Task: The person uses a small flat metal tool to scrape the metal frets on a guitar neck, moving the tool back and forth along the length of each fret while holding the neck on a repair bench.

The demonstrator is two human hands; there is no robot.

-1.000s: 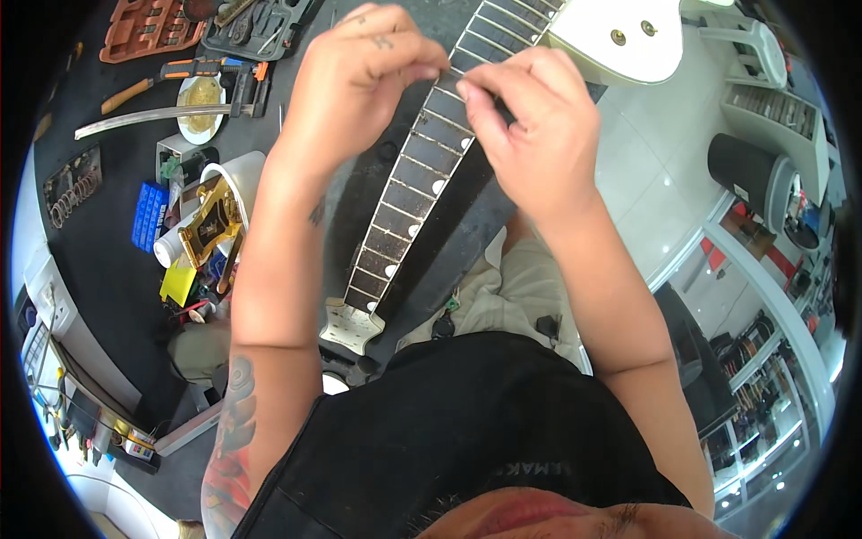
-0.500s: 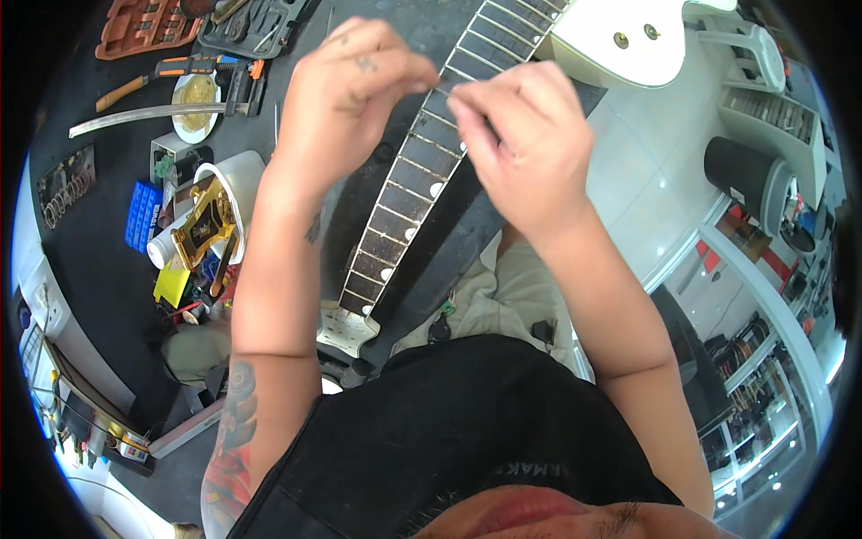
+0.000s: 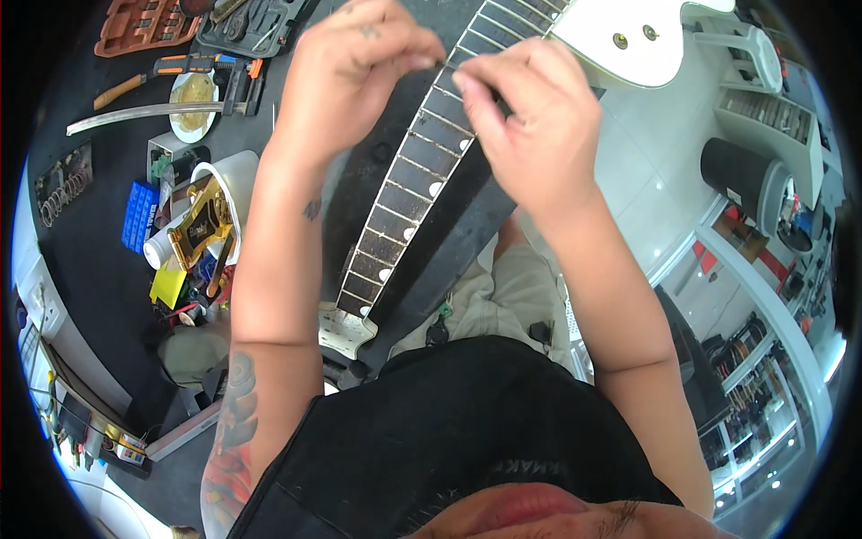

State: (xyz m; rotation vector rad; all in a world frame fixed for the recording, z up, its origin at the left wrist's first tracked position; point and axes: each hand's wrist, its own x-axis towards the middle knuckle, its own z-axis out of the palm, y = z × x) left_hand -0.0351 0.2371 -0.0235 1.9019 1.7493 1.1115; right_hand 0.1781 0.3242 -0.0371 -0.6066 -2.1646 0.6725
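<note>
A white electric guitar body (image 3: 603, 56) lies at the far right, and its dark fretboard (image 3: 401, 199) runs diagonally toward me, with metal frets and pale round inlays along one edge. The cream headstock (image 3: 350, 334) is at the near end. My left hand (image 3: 350, 85) is over the left edge of the upper neck, its thumb and fingers pinched together. Facing it across the same fret, my right hand (image 3: 543, 126) is pinched too, fingertips just above the board. Whatever sits between the fingertips is too small to make out.
On the dark bench at left lie a hacksaw-like tool (image 3: 171, 110), a white oval dish (image 3: 192, 126), a blue block (image 3: 141, 216) and a white tub (image 3: 242, 180) of gold hardware. Open tool cases (image 3: 148, 27) are behind. Tiled floor (image 3: 620, 135) and a dark bin (image 3: 741, 180) are to the right.
Both hands have shifted a little up the neck toward the guitar body, keeping their pinched shape. The guitar appears to stay in place.
</note>
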